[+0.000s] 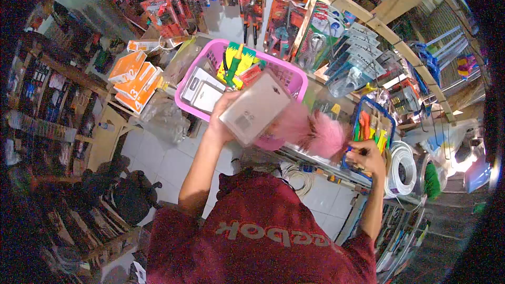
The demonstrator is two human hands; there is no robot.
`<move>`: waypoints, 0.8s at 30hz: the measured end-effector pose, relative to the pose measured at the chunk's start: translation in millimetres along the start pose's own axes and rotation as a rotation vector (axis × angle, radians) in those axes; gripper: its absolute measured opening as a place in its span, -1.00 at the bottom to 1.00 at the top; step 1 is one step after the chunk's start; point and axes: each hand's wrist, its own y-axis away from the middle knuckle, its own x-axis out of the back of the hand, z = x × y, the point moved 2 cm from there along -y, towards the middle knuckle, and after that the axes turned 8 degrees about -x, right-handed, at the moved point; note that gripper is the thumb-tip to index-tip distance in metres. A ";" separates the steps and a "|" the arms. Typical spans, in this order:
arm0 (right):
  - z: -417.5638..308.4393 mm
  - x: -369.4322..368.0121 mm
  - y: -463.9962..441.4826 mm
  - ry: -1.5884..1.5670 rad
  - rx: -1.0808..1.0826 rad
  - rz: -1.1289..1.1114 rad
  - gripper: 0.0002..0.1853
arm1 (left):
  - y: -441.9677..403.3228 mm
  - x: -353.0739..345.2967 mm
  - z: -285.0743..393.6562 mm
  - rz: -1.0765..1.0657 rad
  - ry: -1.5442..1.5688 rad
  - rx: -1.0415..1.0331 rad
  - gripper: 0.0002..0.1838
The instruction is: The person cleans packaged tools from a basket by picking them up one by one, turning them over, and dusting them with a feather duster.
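Observation:
My left hand (pixel 223 121) grips the left edge of a flat, see-through grey plastic case (pixel 256 106), tilted over the front of a pink basket (pixel 184 106). In the basket are white boxes (pixel 202 90) and a green and yellow item (pixel 234 66). My right hand (pixel 369 159) is closed around the handle of a pink feather duster (pixel 327 135). The duster's blurred fluff reaches to the case's right side. Beside my right hand stands a blue-edged container (pixel 392 121) with orange, yellow and green handled items.
Packaged tools (pixel 251 13) hang along a wooden rail (pixel 389 27) at the back. Orange boxes (pixel 138 87) lie left of the basket. A white cable coil (pixel 401 169) and a green brush (pixel 431 180) are at the right. Shelves (pixel 44 81) line the far left.

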 end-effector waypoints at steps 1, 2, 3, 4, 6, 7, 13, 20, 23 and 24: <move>10.5 -6.1 1.3 -0.023 0.010 0.095 -0.61 | 3.4 -8.5 6.7 0.015 -0.034 -0.063 -0.48; 7.8 -16.8 -0.5 0.136 0.220 0.109 -0.62 | 6.4 -16.6 11.2 0.006 -0.041 -0.098 -0.48; 6.8 -25.2 8.4 0.064 0.132 0.124 -0.63 | 6.9 -18.0 14.2 0.033 -0.008 -0.116 -0.46; 9.5 -29.9 9.5 0.009 0.037 0.050 -0.63 | 6.8 -18.3 17.5 0.058 0.024 -0.133 -0.44; 17.7 -37.0 15.3 -0.094 -0.039 -0.037 -0.62 | 6.2 -14.1 22.1 0.067 0.045 -0.152 -0.42; 22.1 -38.8 19.7 -0.142 -0.019 -0.049 -0.62 | 5.0 -9.2 24.4 0.050 0.034 -0.157 -0.42; 27.3 -48.4 25.8 -0.224 0.105 -0.071 -0.64 | -2.4 -4.4 15.5 0.159 0.014 -0.139 -0.46; 36.1 -51.8 30.2 -0.367 0.017 -0.197 -0.67 | -3.4 -15.0 5.2 0.098 -0.048 -0.125 -0.44; 47.6 -47.7 27.8 -0.432 -0.111 -0.066 -0.69 | -14.3 -11.9 -2.7 0.033 -0.008 -0.136 -0.45; 80.0 -48.8 26.5 -0.489 -0.173 0.023 -0.70 | -14.2 -14.3 -4.1 0.036 -0.006 -0.129 -0.45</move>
